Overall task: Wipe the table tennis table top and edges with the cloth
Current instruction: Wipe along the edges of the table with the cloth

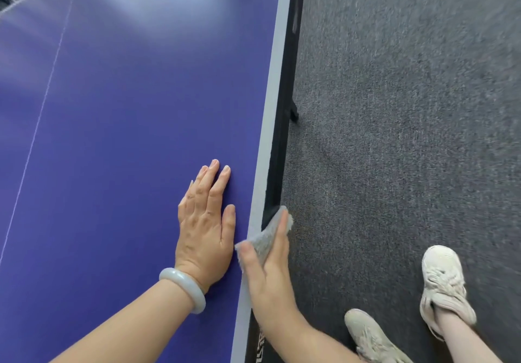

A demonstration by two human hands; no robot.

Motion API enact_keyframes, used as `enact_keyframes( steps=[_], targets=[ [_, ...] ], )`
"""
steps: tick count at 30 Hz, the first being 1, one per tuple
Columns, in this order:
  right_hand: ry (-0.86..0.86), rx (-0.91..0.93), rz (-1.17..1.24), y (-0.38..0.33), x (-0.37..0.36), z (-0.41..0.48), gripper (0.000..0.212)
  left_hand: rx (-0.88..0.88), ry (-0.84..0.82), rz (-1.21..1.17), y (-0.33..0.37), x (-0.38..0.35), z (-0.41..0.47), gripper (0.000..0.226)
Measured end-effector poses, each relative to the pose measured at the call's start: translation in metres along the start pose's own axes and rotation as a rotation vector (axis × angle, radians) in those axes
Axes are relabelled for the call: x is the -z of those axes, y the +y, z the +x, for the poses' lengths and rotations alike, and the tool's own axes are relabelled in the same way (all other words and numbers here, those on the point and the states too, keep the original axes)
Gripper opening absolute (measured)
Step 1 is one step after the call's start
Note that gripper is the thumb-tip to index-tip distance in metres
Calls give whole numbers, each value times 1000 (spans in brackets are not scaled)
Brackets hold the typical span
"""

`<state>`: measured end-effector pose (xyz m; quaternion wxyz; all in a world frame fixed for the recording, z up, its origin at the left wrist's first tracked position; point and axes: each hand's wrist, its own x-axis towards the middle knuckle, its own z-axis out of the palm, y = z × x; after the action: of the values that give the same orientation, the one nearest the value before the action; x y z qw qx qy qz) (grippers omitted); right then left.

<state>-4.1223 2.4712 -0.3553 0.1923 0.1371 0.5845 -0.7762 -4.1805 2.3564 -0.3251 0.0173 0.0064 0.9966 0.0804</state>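
Grey and fuzzy, the one cloth [266,235] sits at the right-hand edge of the blue worktop [127,108], low in the view. It is folded into a narrow pad. Its long axis runs from the lower left, on the pale border band [270,125], up and to the right, and its far end points along the edge onto the black side rail [280,142]. That axis lies almost parallel to the worktop's own edge, which runs from the bottom of the view up and slightly to the right.

Two hands are in view. The right hand [267,275] has a closed grip on the cloth: the thumb pins its near end on the border band, and the fingers wrap its far end down over the rail. The left hand [205,230] holds nothing. Its grip is wide, with palm and straight fingers flat on the blue surface just beside the cloth and the fingertips pointing away along the edge. One pale bangle [183,288] circles the left wrist.

One thin white line [36,125] crosses the blue surface well to the left. Right of the rail lies dark grey carpet [408,108], where one black frame foot [294,113] rests. Two pale lace-up shoes [442,283] stand at the lower right.
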Motion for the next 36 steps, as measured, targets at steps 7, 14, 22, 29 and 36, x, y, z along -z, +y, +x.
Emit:
enact_keyframes(
  steps=[7, 14, 22, 29, 36],
  targets=[
    [159, 8, -142, -84, 15, 164, 83, 12, -17, -1, 2, 2, 1, 55],
    [-27, -25, -130, -82, 30, 170, 91, -26, -8, -30, 1, 19, 24, 41],
    [-79, -45, -73, -90, 38, 161, 94, 2, 9, -17, 38, 10, 200, 48],
    [-92, -146, 332, -83, 52, 145, 66, 67, 61, -55, 47, -5, 230, 58],
    [110, 3, 157, -121, 47, 271, 48, 60, 66, -63, 44, -5, 229, 57]
  ],
)
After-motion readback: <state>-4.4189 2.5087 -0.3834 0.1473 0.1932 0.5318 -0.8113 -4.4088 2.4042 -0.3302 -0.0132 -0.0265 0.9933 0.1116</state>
